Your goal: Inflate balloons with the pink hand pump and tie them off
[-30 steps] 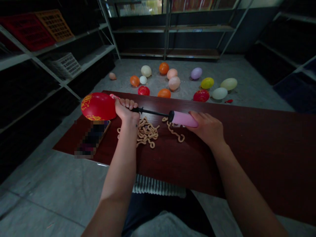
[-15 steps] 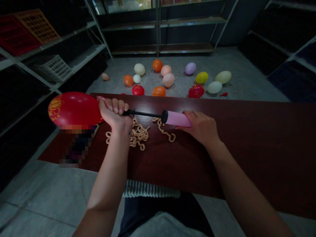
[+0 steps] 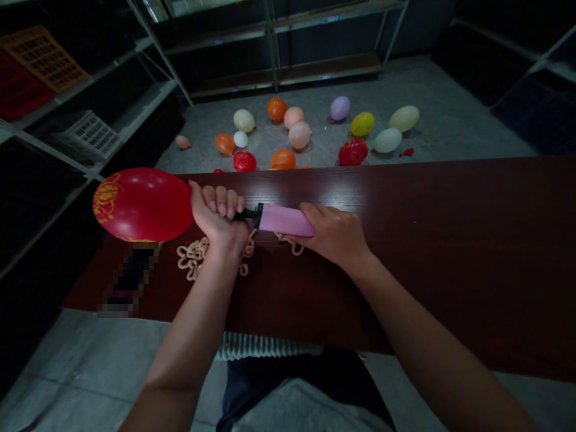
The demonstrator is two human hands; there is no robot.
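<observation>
Broadly, you have a grey floor (image 3: pixel 432 90) around you, metal shelves (image 3: pixel 330 67) along its far side, and a long dark-brown worktop (image 3: pixel 450 240) running across in front of you. Towards the worktop's left end, the red balloon (image 3: pixel 144 204), full and printed in yellow, has its neck end against your left hand (image 3: pixel 220 207). Loose balloons (image 3: pixel 299 135) in orange, white, yellow, purple and red lie scattered on the floor past the far edge. The pump (image 3: pixel 285 219) spans both hands above the worktop: your left grip is closed around its black end, while your right hand (image 3: pixel 335 234) has its grip wrapped round the pink barrel. A phone (image 3: pixel 130 273), partly blurred out, lies nearer you than the balloon. Tan coils (image 3: pixel 193 258) lie heaped by your left wrist, partly hidden.
</observation>
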